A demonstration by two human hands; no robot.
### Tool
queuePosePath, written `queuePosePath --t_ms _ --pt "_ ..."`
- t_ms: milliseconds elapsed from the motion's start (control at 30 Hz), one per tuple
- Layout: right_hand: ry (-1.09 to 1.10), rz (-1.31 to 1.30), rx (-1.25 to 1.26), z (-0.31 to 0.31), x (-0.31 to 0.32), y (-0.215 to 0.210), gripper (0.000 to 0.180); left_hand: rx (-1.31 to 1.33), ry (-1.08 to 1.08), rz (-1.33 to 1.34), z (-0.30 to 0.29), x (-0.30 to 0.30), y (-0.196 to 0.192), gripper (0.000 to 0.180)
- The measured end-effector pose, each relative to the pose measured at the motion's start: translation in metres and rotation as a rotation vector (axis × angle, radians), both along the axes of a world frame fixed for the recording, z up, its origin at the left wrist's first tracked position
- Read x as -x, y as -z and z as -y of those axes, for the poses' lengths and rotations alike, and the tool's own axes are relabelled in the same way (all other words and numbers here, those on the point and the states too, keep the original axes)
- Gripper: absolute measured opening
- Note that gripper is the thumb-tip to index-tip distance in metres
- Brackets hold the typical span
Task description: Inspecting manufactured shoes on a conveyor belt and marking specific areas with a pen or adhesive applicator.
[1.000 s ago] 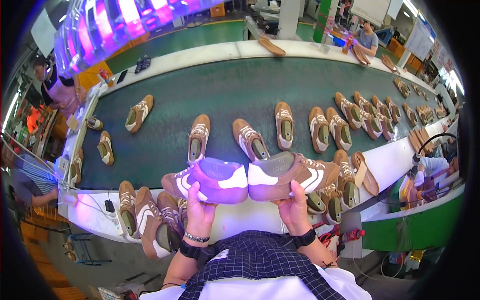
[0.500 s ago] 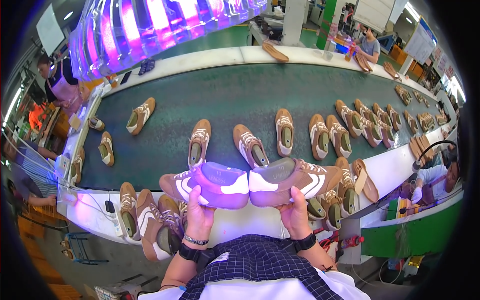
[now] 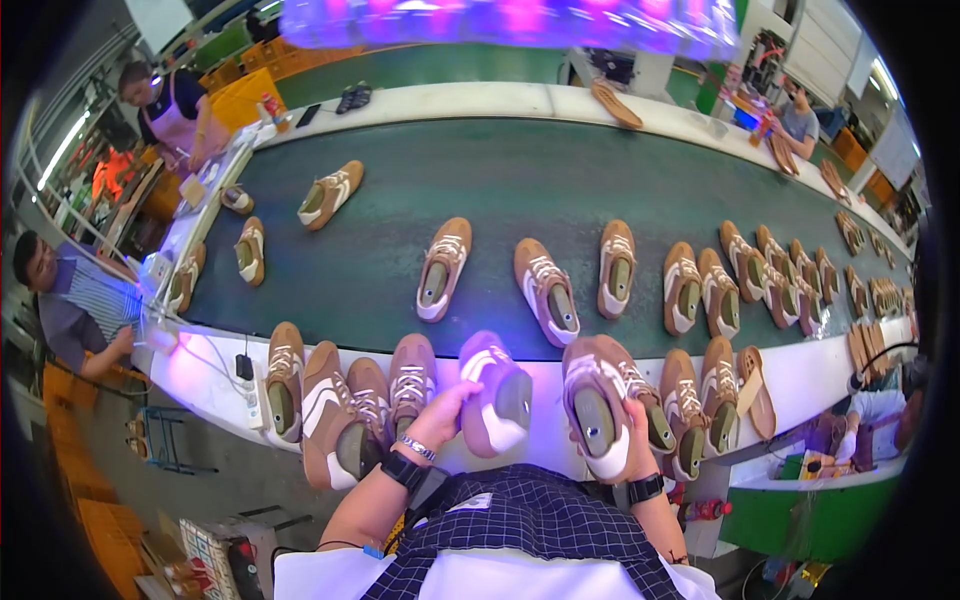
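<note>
My left hand [image 3: 443, 414] is closed on a brown sneaker [image 3: 497, 422] with white trim, tilted with its heel toward me and tinted purple by the light. In my right hand [image 3: 640, 448] is a matching sneaker [image 3: 612, 452], toe pointing away; a dark olive shoe last fills its opening. A gap separates the two shoes, both above the white ledge [image 3: 545, 455]. Just left of my left hand, several similar sneakers [image 3: 413, 375] stand on that ledge. More sneakers [image 3: 720, 385] stand beside the shoe in my right hand, which partly hides one of them.
Beyond the ledge runs a green conveyor belt [image 3: 390, 180] carrying several sneakers [image 3: 547, 290]. A purple-lit lamp [image 3: 520, 25] hangs overhead. Brown soles [image 3: 757, 395] lie at the right. Co-workers stand at the left [image 3: 180, 110] and sit at the far right [image 3: 797, 125].
The two sneakers, held heel to heel and sideways before, are now apart with their toes turned away from me. My view has shifted, so the belt and lamp appear elsewhere in the picture.
</note>
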State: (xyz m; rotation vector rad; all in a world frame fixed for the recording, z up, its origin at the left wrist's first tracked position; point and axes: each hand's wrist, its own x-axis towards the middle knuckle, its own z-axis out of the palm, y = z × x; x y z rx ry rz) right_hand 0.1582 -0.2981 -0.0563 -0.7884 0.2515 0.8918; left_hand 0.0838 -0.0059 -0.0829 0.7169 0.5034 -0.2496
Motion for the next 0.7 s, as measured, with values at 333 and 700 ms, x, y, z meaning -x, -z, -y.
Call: queuePosePath --t_ms 333,700 --pt "-0.018 -0.043 0.083 0.013 0.02 0.026 0.06 -1.138 -0.097 -0.01 -0.113 -0.11 -0.012 0.057" --pt "0.117 -0.053 0.098 0.018 0.028 0.032 0.061 -1.155 -0.106 -0.144 -0.18 -0.185 0.103 0.075"
